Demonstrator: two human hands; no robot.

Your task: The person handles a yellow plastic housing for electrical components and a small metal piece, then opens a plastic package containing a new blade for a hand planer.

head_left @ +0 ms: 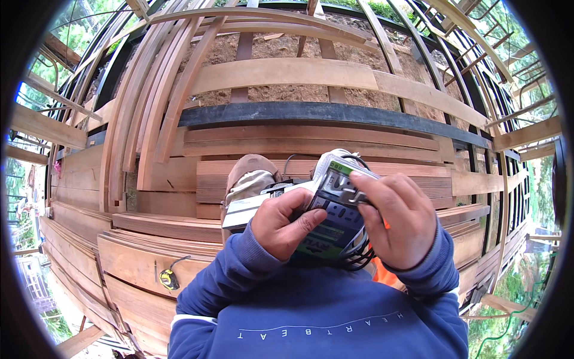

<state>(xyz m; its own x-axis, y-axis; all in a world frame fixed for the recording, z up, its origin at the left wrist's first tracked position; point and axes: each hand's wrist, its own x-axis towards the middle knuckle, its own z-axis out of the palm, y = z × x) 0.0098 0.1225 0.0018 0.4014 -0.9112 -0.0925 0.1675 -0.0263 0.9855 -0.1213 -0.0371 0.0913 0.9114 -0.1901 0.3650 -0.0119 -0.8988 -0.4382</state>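
Observation:
Close to my body, I hold a dark power strip [336, 222] with several sockets and a green-and-white label, tilted across my lap. My left hand [284, 222] is closed on its left edge, the thumb lying over the sockets. The fingers of my right hand [402, 218] are bent over its upper right end, by a shiny grey piece [347, 190] that I cannot make out clearly. A looped black cable [360, 254] hangs along the strip's right side. Beside my left hand lies a white box [244, 210], partly covered by my forearm.
Stacked wooden boards [323, 173] lie ahead and around me. Long loose planks [164, 90] slant at the left. A black beam [323, 113] crosses in front, with bare soil [281, 57] beyond. At lower left, a yellow-and-black tape measure [169, 279] rests on boards.

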